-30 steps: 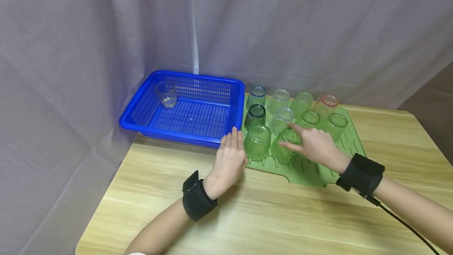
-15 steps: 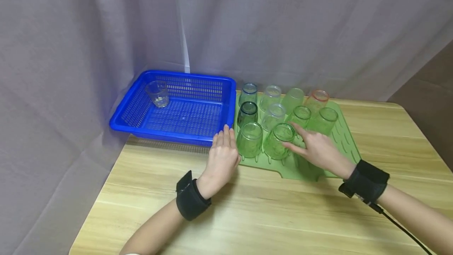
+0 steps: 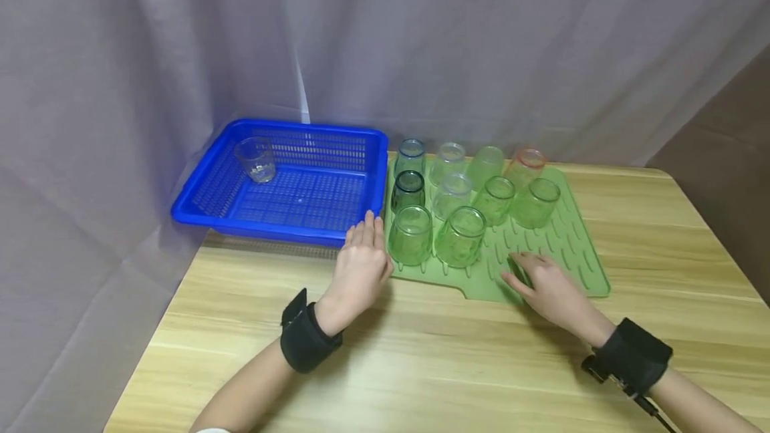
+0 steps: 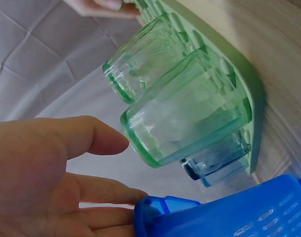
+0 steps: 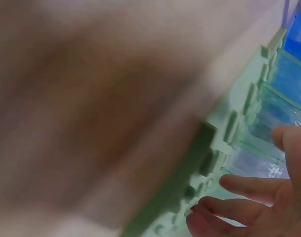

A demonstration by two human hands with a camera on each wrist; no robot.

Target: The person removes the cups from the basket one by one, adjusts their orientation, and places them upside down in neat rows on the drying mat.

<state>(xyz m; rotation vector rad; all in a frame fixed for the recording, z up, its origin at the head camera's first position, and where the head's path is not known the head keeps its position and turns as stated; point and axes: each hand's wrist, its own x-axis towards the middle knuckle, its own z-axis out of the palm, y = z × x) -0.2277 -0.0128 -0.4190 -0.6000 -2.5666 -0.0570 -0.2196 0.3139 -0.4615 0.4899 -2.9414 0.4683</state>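
Observation:
My left hand (image 3: pixel 361 262) has its straight fingertips at the front right corner of the blue plastic basket (image 3: pixel 283 228). In the left wrist view its thumb stands apart from the fingers, near the base of an upside-down green glass (image 4: pixel 182 116). My right hand (image 3: pixel 555 293) hovers low over the front of the green drying mat (image 3: pixel 562 246), fingers loosely bent, holding nothing. To its left, at the mat's front, two green glasses stand upside down: one nearer the right hand (image 3: pixel 460 238) and another beside the basket (image 3: pixel 411 236).
Behind them, more upturned glasses stand in rows, including a dark one (image 3: pixel 408 192) and a red-rimmed one (image 3: pixel 527 166). One clear glass (image 3: pixel 255 160) leans inside the basket at its back left. A grey curtain (image 3: pixel 457 39) hangs behind the wooden table (image 3: pixel 415 359).
My right hand has come away from the front green glass, moving toward the right and nearer to me. The left hand stays at the basket corner. The head view has shifted slightly.

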